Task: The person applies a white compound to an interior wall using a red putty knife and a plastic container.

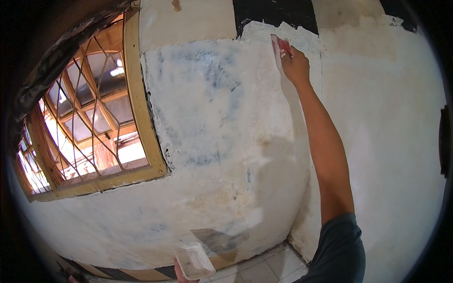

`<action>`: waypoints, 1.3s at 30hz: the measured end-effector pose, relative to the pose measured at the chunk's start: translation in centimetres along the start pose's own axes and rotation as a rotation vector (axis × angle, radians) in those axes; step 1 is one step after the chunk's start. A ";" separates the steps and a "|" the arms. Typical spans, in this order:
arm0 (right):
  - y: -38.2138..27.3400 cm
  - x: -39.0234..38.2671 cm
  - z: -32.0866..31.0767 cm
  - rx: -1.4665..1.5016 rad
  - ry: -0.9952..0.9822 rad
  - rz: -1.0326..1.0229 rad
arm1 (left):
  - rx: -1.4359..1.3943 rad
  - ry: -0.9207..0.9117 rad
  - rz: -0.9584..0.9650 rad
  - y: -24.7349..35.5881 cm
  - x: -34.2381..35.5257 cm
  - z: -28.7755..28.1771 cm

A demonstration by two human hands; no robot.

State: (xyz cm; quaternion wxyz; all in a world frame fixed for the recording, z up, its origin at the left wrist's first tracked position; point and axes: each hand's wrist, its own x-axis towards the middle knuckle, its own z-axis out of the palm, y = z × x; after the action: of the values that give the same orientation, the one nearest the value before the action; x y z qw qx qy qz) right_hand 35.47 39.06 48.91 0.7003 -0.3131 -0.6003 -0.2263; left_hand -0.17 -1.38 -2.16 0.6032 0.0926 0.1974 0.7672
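Raised high against the wall, my right hand is closed round a putty knife with a red handle. Its pale blade meets the wall just below a black painted square, beside ragged fresh-looking white filler. Low in the picture, my left hand grips the left side of a white rectangular plastic tub. White residue coats the tub's inside and rim. Most of the left hand's fingers are hidden by the tub.
At left, a yellow wooden window frame holds metal bars, with dark cloth hanging above it. Whitish, patchy wall meets another wall at a corner on the right. Grey floor tiles show below.
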 end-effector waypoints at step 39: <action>-5.4 6.2 2.5 -0.025 -0.299 -0.413 | 0.545 0.097 0.252 -7.4 1.5 5.8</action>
State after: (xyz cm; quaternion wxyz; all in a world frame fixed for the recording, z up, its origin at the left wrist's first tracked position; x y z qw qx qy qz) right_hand 31.09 37.47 56.14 0.5387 -0.2225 -0.7456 -0.3230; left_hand 8.23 2.59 -0.12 0.4461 0.2381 0.4115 0.7583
